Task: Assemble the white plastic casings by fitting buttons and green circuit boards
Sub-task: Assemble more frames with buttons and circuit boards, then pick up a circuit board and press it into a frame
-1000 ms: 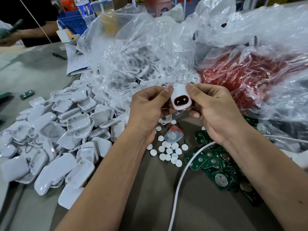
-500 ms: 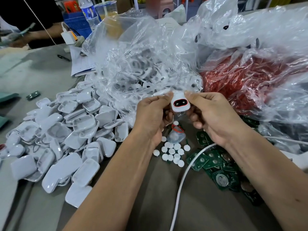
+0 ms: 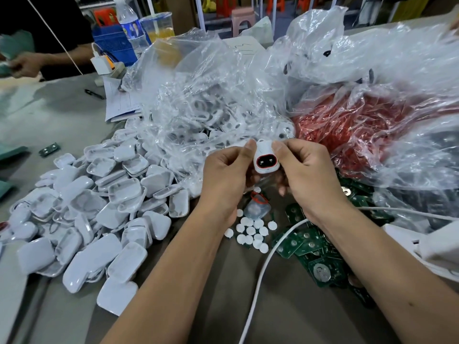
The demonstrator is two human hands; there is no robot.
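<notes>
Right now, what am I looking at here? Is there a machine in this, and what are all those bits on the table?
No machine: these are a person's two bare hands, seen from a camera worn on the head and looking down at the work.

The left hand and right hand together pinch one small white casing above the table. Its face shows a dark oval window with a red rim.

On the table, to the left, lies a heap of white shells. Under the hands sit small white round buttons, and to the right a pile of green boards. A white cable runs across them. Behind are clear plastic bags, one holding white parts, another red ones. Another person works at the far left.
</notes>
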